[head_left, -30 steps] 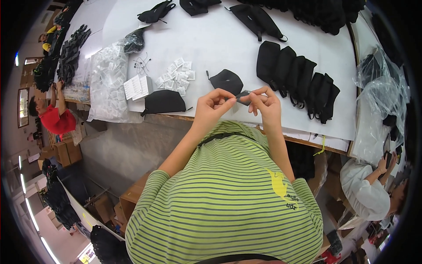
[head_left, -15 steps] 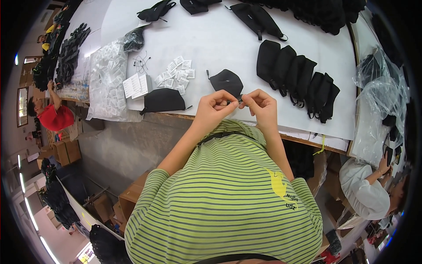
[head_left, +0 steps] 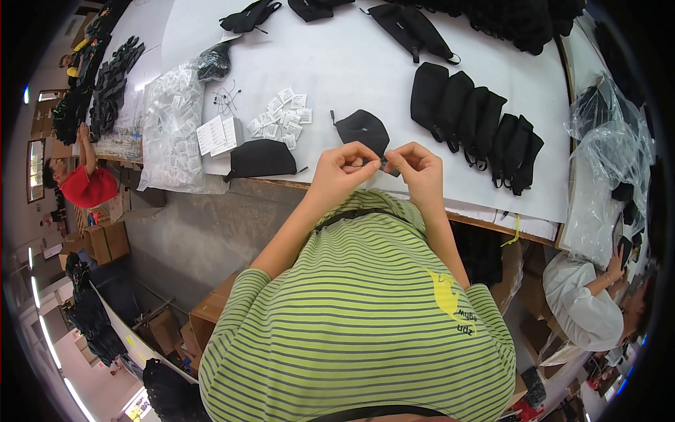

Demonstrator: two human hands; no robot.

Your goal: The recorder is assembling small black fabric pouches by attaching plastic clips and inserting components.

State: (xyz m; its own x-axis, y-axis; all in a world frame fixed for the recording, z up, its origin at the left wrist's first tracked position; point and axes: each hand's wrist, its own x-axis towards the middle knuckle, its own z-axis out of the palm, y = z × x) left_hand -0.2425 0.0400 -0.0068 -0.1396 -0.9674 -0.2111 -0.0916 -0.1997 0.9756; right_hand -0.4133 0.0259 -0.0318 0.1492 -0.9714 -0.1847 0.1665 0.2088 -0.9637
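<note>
1. A small dark piece (head_left: 384,164) is sitting between the two hands, at the meeting fingertips, above the near edge of the white surface (head_left: 337,63); the fingers are partly hiding its shape.
2. The left hand (head_left: 340,172) is pinching the piece from its left side, thumb and forefinger drawn together, the other fingers curling behind.
3. The right hand (head_left: 421,173) is gripping the piece from its right side, likewise between thumb and forefinger, the remaining fingers bending loosely.
4. A rounded black pouch (head_left: 362,129) is lying on the surface just beyond the fingertips.
5. Left of the hands, a second black pouch (head_left: 264,160) is resting along the near edge; behind it, a stack of white cards (head_left: 219,136) is standing beside loose white tags (head_left: 283,121).
6. Farther left, a clear plastic bag (head_left: 172,133) is holding more white tags and is overhanging the near edge.
7. Toward the right edge, black pouches in a row (head_left: 429,95) are overlapping one another.
8. At the far right corner, a heap of black goods (head_left: 517,21) is spreading.
</note>
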